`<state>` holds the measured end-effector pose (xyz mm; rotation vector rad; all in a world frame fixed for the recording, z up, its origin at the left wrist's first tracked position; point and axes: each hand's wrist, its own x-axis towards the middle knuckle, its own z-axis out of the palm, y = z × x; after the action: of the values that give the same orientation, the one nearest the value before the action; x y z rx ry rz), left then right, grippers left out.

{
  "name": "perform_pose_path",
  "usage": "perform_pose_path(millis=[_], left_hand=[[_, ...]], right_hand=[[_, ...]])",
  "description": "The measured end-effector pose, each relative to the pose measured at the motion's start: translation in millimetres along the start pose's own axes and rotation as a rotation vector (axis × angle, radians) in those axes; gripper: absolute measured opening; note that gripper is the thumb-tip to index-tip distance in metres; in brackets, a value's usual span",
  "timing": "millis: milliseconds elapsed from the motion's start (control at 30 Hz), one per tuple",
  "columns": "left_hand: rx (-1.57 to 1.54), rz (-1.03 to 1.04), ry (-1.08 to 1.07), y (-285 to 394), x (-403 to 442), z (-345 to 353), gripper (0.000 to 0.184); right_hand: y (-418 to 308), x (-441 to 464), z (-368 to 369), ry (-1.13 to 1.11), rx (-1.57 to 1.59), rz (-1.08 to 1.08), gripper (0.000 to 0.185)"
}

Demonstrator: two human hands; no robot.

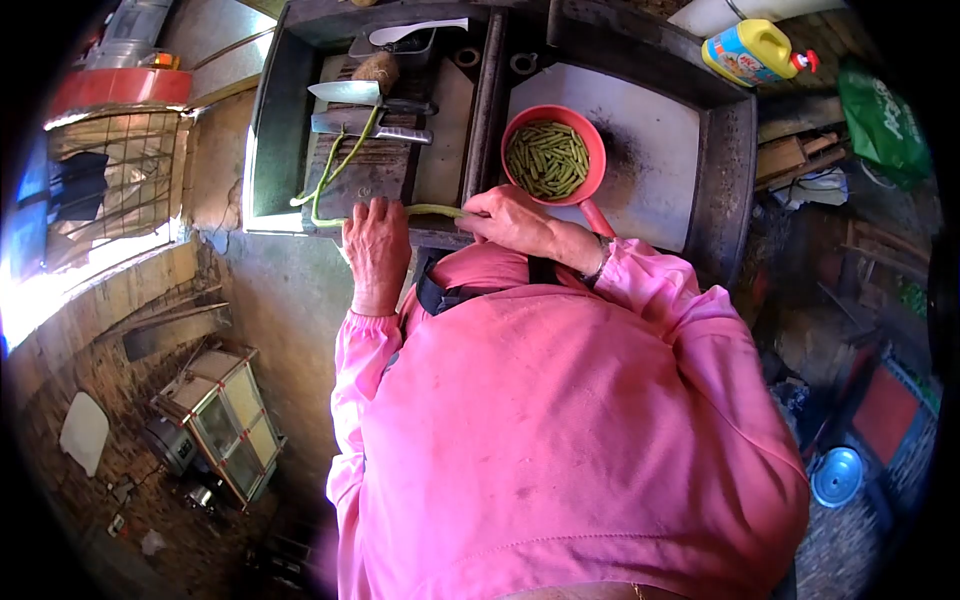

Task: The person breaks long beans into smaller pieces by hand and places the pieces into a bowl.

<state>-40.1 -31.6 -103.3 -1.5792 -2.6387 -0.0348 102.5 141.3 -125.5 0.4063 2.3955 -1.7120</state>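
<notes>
My left hand (378, 245) is closed around a long green bean (432, 210) at the front edge of the wooden board (372, 178). At the bean's right end, my right hand (508, 219) pinches it. More long beans (330, 178) trail from my left hand over the board's left side. Two knives (345, 92) lie across the board near a brown fibrous lump (377, 70). A red handled colander (594, 160) holds many short cut bean pieces (547, 160), just beyond my right hand.
A white spatula (417, 30) rests on a tray at the back. The dark raised sink rim (485, 110) divides the two bays. A yellow bottle (752, 52) stands at the back right, near a green bag (882, 120). A small glazed cabinet (228, 425) is at lower left.
</notes>
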Motion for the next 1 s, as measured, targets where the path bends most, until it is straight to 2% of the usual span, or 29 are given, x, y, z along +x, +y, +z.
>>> perform_pose_path(millis=[100,267,367,467,500,533,600,667,867,900,1000], left_hand=[[-0.071,-0.048,-0.032,0.0,-3.1,12.0,0.009],[-0.288,-0.087,0.027,8.4,2.3,7.9,0.013],[-0.365,-0.089,0.081,13.5,6.3,1.2,0.012],[-0.365,-0.076,0.093,18.6,8.0,-3.5,0.012],[-0.353,-0.064,0.098,17.8,6.4,2.1,0.012],[-0.302,-0.079,0.057,14.7,0.7,6.9,0.011],[-0.195,-0.108,-0.024,1.3,-14.0,16.7,0.011],[-0.205,-0.139,-0.031,-3.8,-22.1,22.7,0.011],[-0.191,-0.12,0.027,2.3,-17.7,7.7,0.011],[-0.186,-0.119,0.024,2.4,-18.1,8.2,0.012],[-0.176,-0.109,0.008,2.7,-19.0,9.6,0.012]], right_hand=[[-0.4,0.6,-2.7,-0.063,0.48,0.159,0.034],[-12.0,-0.1,-11.3,-0.056,1.133,0.239,0.029],[4.1,8.8,-7.7,-0.053,1.374,0.201,0.026],[-0.5,9.1,-14.2,0.008,1.41,0.209,0.025],[-6.7,7.6,-16.5,0.126,1.269,0.224,0.027],[-16.3,5.5,-25.3,0.309,1.01,0.145,0.029],[22.8,12.1,-55.4,0.56,0.967,0.026,0.03],[51.8,6.7,-80.8,0.722,0.638,0.072,0.032],[157.6,-2.4,-81.7,0.309,-0.048,0.399,0.037],[148.9,-6.1,-79.0,0.333,-0.156,0.406,0.035],[163.0,-7.0,-65.3,0.584,-0.69,0.106,0.033]])
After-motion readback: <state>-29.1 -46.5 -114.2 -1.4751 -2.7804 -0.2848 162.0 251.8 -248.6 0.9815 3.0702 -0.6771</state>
